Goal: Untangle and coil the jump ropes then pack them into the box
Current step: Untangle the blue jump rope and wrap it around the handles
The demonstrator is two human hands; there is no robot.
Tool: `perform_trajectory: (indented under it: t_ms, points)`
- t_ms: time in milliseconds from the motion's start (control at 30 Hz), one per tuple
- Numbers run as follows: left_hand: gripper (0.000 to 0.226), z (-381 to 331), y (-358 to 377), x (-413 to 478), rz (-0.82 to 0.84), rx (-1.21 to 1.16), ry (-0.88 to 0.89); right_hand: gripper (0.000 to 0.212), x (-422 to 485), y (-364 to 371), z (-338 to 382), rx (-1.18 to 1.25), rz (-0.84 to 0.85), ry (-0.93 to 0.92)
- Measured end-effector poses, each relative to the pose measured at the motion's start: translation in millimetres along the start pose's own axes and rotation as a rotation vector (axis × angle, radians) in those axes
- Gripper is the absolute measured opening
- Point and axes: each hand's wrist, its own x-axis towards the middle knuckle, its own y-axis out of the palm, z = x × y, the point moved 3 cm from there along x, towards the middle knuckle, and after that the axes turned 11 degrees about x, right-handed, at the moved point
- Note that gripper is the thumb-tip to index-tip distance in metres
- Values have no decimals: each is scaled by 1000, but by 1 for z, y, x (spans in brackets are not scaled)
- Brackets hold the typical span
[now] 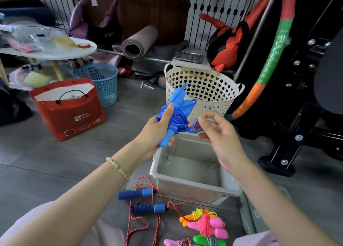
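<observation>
My left hand [155, 132] grips a blue jump rope [179, 114], its cord wound around the two blue handles, held above the grey plastic box [194, 188]. My right hand [217, 132] pinches a loose loop of the blue cord at the bundle's right side. The box holds no ropes. On the floor in front of me lies a red braided rope [146, 219] with two dark blue foam handles, spread loose. To its right lie coiled ropes: one with orange handles [191, 217], one pink [213, 226], one green [202, 239].
A cream perforated basket [204, 84] stands just behind the box. A red paper bag [68, 108] and a blue basket [102, 82] sit at the left under a white round table [50, 51]. Black gym equipment and a padded hoop [274, 47] fill the right.
</observation>
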Motion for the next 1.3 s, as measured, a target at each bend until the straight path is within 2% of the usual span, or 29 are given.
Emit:
perform_trajectory:
  t_ms: [167, 267, 433, 533, 633, 733, 800, 867, 933, 1067, 1167, 1233, 1300]
  points:
    - [66, 8, 15, -9, 1, 27, -23, 13, -4, 7, 3, -231, -75, -169]
    - [60, 11, 23, -14, 47, 32, -33, 11, -3, 7, 7, -399, -102, -305]
    - [65, 13, 23, -11, 68, 23, -17, 11, -5, 11, 2, -515, -49, -373]
    - [66, 19, 19, -5, 8, 61, -9, 10, -2, 8, -7, -316, -21, -198]
    - [46, 28, 14, 0, -109, 157, -11, 19, 1, -7, -21, -62, -76, 202]
    - [29, 39, 16, 1, -127, 343, 124, 40, 0, -28, -32, 175, -168, 532]
    - [30, 49, 22, 3, -86, 542, 229, 58, -1, -40, -36, 193, -138, 654]
    - [39, 60, 32, 2, 2, 758, 304, 61, -4, -50, -40, 127, -76, 714]
    - [46, 67, 41, -3, 70, 913, 371, 50, -8, -59, -47, 37, -74, 739]
    - [56, 74, 51, -5, 179, 1048, 455, 39, -13, -85, -67, -15, -206, 688]
    - [64, 87, 59, -4, 308, 811, 338, 22, -22, -106, -74, 51, -268, 652]
    - [57, 96, 63, -2, 294, 619, 158, 14, -32, -120, -76, 108, -303, 635]
    - [46, 109, 65, 3, 300, 564, 26, 11, -44, -133, -79, 159, -322, 631]
